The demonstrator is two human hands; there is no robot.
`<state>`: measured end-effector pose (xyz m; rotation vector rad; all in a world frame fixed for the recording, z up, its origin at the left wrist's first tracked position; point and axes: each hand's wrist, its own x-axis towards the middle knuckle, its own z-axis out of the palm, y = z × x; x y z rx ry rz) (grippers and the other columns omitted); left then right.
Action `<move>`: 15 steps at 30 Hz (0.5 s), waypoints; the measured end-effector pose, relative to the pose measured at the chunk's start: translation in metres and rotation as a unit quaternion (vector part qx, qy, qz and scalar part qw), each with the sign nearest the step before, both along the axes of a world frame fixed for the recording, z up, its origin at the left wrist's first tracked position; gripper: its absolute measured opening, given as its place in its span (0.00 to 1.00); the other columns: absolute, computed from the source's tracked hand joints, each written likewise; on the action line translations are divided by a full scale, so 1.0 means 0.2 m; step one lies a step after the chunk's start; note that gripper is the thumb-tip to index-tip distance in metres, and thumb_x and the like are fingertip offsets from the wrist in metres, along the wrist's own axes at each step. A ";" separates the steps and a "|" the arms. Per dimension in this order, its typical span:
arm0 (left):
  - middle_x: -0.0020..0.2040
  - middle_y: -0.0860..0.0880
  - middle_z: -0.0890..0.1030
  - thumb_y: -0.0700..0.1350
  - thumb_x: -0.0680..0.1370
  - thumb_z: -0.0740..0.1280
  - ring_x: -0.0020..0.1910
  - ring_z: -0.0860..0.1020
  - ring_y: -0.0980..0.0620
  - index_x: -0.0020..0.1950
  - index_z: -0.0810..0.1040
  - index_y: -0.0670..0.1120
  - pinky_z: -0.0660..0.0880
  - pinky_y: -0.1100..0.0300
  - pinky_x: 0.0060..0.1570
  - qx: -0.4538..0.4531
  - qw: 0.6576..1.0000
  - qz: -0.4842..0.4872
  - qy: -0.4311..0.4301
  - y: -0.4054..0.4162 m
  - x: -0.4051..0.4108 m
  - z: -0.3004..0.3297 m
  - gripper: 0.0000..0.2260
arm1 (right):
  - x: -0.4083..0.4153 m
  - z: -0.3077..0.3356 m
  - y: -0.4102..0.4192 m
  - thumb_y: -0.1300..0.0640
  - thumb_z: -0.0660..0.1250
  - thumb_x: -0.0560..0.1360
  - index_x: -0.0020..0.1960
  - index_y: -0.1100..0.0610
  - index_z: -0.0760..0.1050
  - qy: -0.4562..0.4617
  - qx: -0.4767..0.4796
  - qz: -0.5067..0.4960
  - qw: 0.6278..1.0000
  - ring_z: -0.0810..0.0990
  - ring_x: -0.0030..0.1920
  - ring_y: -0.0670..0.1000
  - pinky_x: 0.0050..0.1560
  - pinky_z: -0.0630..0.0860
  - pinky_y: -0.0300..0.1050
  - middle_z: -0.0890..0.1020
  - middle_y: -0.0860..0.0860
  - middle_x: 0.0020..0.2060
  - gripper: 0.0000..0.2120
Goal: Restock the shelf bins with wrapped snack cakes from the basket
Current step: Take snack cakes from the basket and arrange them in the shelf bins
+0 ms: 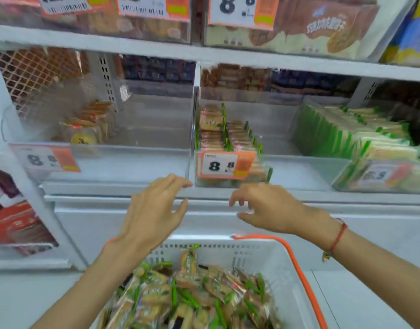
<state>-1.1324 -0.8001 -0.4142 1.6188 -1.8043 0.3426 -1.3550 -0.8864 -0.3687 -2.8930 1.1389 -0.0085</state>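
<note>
Dozens of wrapped snack cakes [194,295] lie jumbled in the basket [270,255], directly below both hands. The left hand [154,210] and right hand [268,207] hover empty, fingers loosely spread, level with the shelf edge; the half-filled bin [230,148] seems nearer the right.

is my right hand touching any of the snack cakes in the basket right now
Apart. The head view shows the right hand empty, up in front of the shelf edge, well above the snack cakes piled in the basket.
</note>
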 end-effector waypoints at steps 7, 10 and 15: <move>0.69 0.54 0.70 0.52 0.79 0.61 0.68 0.68 0.51 0.72 0.65 0.54 0.69 0.54 0.61 0.373 0.920 0.017 -0.120 0.21 -0.10 -0.36 0.21 | -0.01 -0.55 0.14 0.55 0.62 0.77 0.66 0.51 0.72 0.144 0.091 -0.010 0.985 0.73 0.64 0.56 0.57 0.70 0.48 0.74 0.53 0.66 0.17; 0.76 0.53 0.60 0.63 0.80 0.53 0.74 0.59 0.50 0.76 0.59 0.56 0.60 0.53 0.71 0.488 0.861 -0.047 -0.133 0.29 -0.11 -0.56 0.26 | -0.02 -0.76 0.23 0.55 0.61 0.79 0.68 0.53 0.69 0.163 0.135 -0.018 0.977 0.75 0.62 0.59 0.56 0.72 0.52 0.75 0.55 0.62 0.17; 0.78 0.56 0.54 0.77 0.63 0.40 0.77 0.44 0.53 0.78 0.51 0.59 0.43 0.47 0.74 0.550 0.820 -0.102 -0.123 0.40 -0.10 -0.72 0.46 | -0.04 -0.99 0.36 0.48 0.60 0.80 0.78 0.51 0.50 0.091 0.314 -0.006 0.945 0.59 0.75 0.55 0.72 0.58 0.50 0.58 0.52 0.76 0.32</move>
